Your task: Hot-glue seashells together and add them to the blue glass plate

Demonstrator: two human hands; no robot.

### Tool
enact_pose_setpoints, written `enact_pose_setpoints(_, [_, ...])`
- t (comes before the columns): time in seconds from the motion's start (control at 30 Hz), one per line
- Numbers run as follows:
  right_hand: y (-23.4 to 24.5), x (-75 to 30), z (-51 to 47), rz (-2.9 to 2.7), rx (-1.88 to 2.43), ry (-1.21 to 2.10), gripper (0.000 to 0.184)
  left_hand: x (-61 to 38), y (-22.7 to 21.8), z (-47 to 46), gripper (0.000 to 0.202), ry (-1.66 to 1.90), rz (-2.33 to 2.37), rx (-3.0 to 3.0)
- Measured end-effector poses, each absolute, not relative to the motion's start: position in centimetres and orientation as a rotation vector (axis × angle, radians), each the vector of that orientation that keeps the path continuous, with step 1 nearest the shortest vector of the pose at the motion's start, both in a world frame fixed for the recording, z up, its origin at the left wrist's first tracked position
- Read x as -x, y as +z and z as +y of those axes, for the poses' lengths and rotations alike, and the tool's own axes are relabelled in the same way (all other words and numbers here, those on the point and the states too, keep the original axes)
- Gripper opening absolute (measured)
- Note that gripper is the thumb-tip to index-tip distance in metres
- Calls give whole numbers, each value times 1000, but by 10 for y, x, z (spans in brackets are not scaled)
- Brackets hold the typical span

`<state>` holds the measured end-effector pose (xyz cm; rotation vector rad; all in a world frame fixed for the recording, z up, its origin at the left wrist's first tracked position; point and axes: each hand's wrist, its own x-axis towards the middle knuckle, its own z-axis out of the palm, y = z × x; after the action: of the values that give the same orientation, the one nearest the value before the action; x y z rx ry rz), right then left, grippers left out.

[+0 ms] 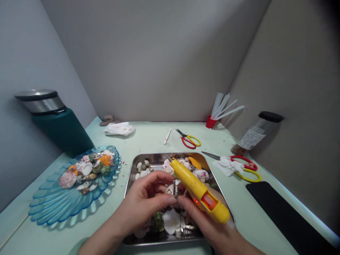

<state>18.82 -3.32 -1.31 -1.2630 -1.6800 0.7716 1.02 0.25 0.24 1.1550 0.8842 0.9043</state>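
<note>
My left hand hovers over a metal tray of seashells, its thumb and fingers pinched on a small shell. My right hand grips a yellow glue gun, whose nozzle points up and away toward the tray's far side. The fingertips of both hands meet at the small shell. A white scallop shell lies in the tray just below the hands.
A blue glass dish with several shells sits at left, a dark green lidded bin behind it. Two pairs of red-and-yellow scissors, a jar, a red cup of glue sticks, tissue and a black pad surround the tray.
</note>
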Motion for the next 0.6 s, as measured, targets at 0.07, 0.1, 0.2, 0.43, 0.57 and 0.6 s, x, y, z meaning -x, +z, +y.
enact_pose_setpoints(0.07, [-17,-189,-34,-1654,1278,744,20,-11,2,2,30,929,900,-1180])
enact_pose_setpoints(0.1, [-19,-189,-34,-1642,1279,741,21,-11,2,2,29,932,904,-1192])
enact_pose_setpoints(0.2, [-22,-189,-35,-1608,1284,758,24,-11,1,2,26,925,905,-1196])
enact_pose_setpoints(0.43, [-22,-189,-36,-1591,1303,773,25,-9,-2,2,28,910,875,-1229])
enact_pose_setpoints(0.57, [-20,-189,-36,-1603,1301,775,25,-9,1,2,30,850,884,-1219])
enact_pose_setpoints(0.6, [-20,-190,-36,-1606,1300,782,25,-9,2,1,30,838,892,-1201])
